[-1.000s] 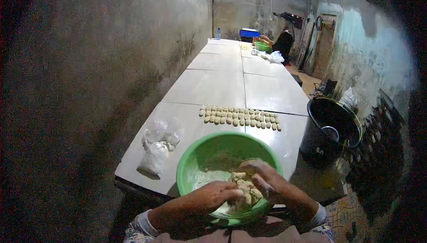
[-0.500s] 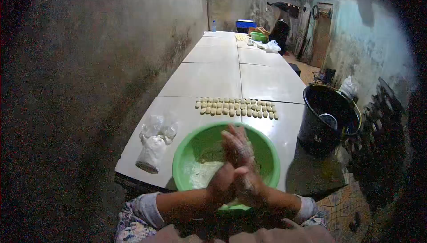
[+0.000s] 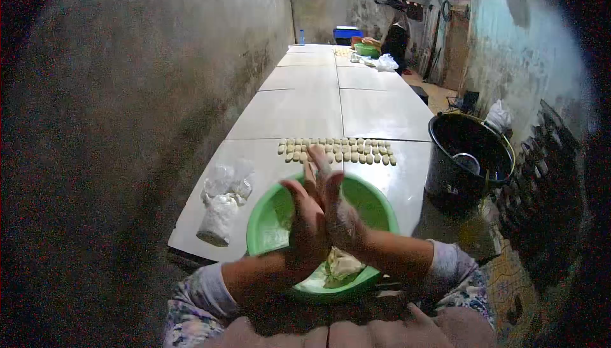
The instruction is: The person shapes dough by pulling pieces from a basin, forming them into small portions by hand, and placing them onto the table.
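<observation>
A long, pale table (image 3: 285, 111) is seen in a room with stained grey walls and a patch of worn turquoise. Characters resembling "3.B" are marked on a black bucket (image 3: 445, 187). Pale, lumpy dough (image 3: 344, 264) lies in a green basin (image 3: 259, 224). Above it, left hand (image 3: 309, 220) and right hand (image 3: 342, 217) are pressed palm to palm, fingers extended; whether anything is held between them cannot be told.
</observation>
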A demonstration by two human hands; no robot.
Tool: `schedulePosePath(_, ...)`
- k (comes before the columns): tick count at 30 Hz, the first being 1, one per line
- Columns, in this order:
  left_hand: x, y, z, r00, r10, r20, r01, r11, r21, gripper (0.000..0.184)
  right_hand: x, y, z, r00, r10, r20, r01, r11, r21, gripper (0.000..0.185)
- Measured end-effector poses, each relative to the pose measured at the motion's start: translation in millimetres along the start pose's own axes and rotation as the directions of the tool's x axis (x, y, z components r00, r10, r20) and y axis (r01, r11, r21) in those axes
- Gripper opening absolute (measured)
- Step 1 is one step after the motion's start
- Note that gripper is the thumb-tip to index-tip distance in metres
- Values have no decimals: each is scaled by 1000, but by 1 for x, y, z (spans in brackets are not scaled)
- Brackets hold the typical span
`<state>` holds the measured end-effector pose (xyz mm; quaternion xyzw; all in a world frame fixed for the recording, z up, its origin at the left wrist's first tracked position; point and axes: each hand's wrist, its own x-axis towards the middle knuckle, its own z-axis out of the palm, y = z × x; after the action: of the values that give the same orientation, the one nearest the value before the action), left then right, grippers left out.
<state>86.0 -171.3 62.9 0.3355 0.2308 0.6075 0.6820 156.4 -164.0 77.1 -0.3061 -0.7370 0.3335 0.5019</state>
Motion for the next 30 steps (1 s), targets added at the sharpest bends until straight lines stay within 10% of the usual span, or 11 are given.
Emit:
schedulePosePath(3, -2, 1, 9, 997, -68, -21, 63, 984, -167, 90, 9, 41, -4, 949, -314, 0, 310, 937, -159, 90)
schedulePosePath(9, 14, -14, -21, 992, 29, 127, -29, 1000, -3, 92, 0, 15, 3, 929, 360, 81, -366, 868, 335, 93)
schedulePosePath(13, 8, -9, -9, 951, -304, -55, 290, 939, -185, 96, 17, 22, -11, 620, 740, 260, -753, 468, 462, 94)
schedulePosePath(14, 13, -3, -7, 951, -305, -54, 290, 939, -184, 96, 2, 42, 3, 964, 266, -29, -267, 963, -28, 88)
schedulePosePath(16, 19, 9, 3, 999, -39, -6, 39, 996, -81, 92, 2, 32, 18, 982, 180, -61, -188, 968, -169, 74)
schedulePosePath(19, 28, -13, -17, 978, -152, 144, 187, 942, -278, 93, 20, 57, -6, 988, 27, -149, -54, 981, -184, 80)
schedulePosePath(21, 27, -12, -22, 932, -352, 84, 357, 853, -380, 94, 30, 86, -32, 875, -483, -17, 317, 599, -735, 69)
schedulePosePath(25, 27, -5, -24, 941, -319, 111, 338, 878, -338, 87, 50, 77, -56, 999, -47, 7, 42, 801, -598, 47)
schedulePosePath(27, 46, -20, -52, 728, -43, 684, 541, 648, -535, 79, 53, 75, -72, 999, -2, 51, 29, 833, -552, 40)
schedulePosePath(29, 45, -4, -41, 817, -197, 543, 472, 768, -433, 69, 57, 84, -86, 939, 164, 301, -126, 982, -143, 38)
schedulePosePath(30, 49, -3, -34, 884, -301, 358, 430, 825, -367, 71, 56, 39, -89, 912, 262, 317, -173, 943, -284, 31)
